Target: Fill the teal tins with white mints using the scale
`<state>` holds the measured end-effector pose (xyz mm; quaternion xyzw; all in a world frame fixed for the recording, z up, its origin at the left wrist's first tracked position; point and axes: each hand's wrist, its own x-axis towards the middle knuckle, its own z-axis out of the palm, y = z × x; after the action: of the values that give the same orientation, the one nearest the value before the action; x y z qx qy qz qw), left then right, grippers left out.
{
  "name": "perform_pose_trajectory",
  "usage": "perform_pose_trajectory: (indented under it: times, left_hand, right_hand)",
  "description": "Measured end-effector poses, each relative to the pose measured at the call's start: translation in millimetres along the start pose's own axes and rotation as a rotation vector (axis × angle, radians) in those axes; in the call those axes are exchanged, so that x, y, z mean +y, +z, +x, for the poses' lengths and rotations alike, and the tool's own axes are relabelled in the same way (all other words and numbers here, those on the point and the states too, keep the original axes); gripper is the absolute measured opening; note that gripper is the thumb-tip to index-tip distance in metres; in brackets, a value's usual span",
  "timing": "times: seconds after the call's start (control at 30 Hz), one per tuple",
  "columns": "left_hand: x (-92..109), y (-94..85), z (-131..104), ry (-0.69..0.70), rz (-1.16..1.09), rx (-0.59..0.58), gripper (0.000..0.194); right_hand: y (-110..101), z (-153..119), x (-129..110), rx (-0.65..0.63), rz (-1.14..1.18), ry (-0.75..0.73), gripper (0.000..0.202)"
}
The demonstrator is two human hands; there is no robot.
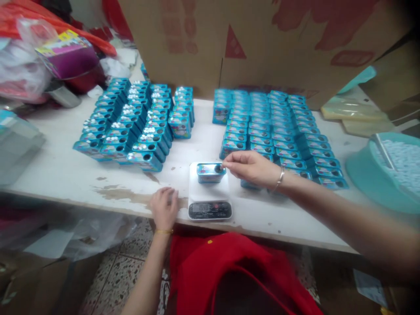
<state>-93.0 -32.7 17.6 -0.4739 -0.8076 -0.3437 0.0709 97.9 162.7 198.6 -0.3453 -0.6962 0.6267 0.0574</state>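
A small blue tin (211, 174) with a dark round opening at the right of its top stands on a white digital scale (210, 192). My right hand (251, 167) reaches in from the right, thumb and fingertips pinched together beside that opening. Whatever is between them is too small to make out. Left of the scale, my left hand (165, 205) rests at the table's front edge, fingers loosely bent and apart, holding nothing. The digits on the scale's display are not readable.
Rows of blue tins (146, 161) with white pellets on top stand at the left. More blue tins (232, 144) fill the right, partly behind my forearm. A teal tub (364, 170) of pale pellets stands far right. A large cardboard box (203, 65) blocks the back.
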Motion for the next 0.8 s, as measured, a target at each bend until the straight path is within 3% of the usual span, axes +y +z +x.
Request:
perform_pose_trajectory:
  times: [0.17, 0.27, 0.33, 0.43, 0.5, 0.63, 0.8]
  left_hand:
    - [14.6, -13.6, 8.1, 0.032, -0.063, 0.022, 0.027]
    - [46.3, -25.0, 34.8, 0.213, -0.071, -0.067, 0.075]
    - [68.3, -27.9, 61.3, 0.392, -0.04, -0.217, 0.087]
    - [86.3, -25.0, 110.7, 0.583, -0.01, -0.458, 0.054]
    - [85.7, -19.7, 148.9, 0.596, 0.018, -0.494, 0.036]
    - [75.5, 9.1, 228.9, 0.466, 0.136, -0.356, 0.03]
    - [88.9, 91.7, 301.3, 0.502, 0.171, -0.47, 0.031]
  right_hand:
    - [3.8, 0.0, -2.9, 0.029, -0.009, -0.032, 0.015]
    - [6.1, -9.7, 5.0, -0.044, 0.105, -0.003, 0.019]
    - [7.8, -18.4, 15.6, -0.111, 0.144, 0.019, 0.024]
    - [7.6, -35.3, 37.7, -0.122, 0.2, 0.087, 0.031]
    - [5.1, -50.0, 56.2, -0.103, 0.254, 0.125, 0.036]
    - [1.6, -80.4, 96.4, -0.046, 0.416, 0.212, 0.048]
    - [9.8, -99.8, 115.4, -0.001, 0.551, 0.238, 0.053]
